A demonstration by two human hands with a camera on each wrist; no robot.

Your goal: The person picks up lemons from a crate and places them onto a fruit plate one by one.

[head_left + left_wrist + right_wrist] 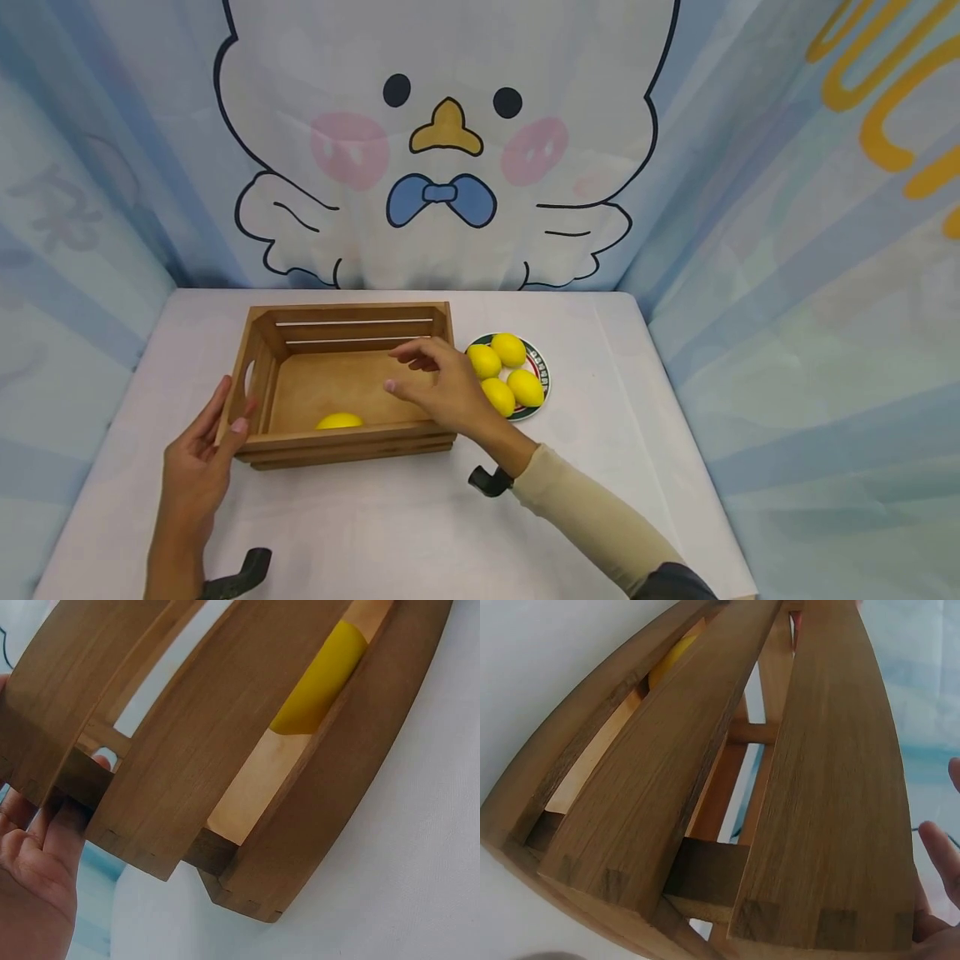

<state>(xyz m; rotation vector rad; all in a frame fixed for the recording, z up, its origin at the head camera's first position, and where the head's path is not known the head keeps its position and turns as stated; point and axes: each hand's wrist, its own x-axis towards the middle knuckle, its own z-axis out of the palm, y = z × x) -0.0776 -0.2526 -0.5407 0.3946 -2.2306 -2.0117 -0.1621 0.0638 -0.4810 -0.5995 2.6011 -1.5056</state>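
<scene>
A slatted wooden crate [352, 435] stands on the table with one yellow lemon [340, 421] inside, near its front wall. The left hand [197, 467] grips the crate's left end, its thumb by the front corner. Above the crate's right end hovers the right hand [442, 387], holding nothing, its fingers apart from the thumb and loosely bent. Just right of the crate, a patterned plate [545, 382] carries several lemons [525, 387]; the right hand and wrist partly hide its left side. Through the slats, the lemon [322, 682] shows in the left wrist view.
The table [600, 500] has a white cover. Printed curtains [442, 250] hang behind it and along both sides. A dark wrist mount [491, 482] sits on the right wrist, another [240, 575] on the left.
</scene>
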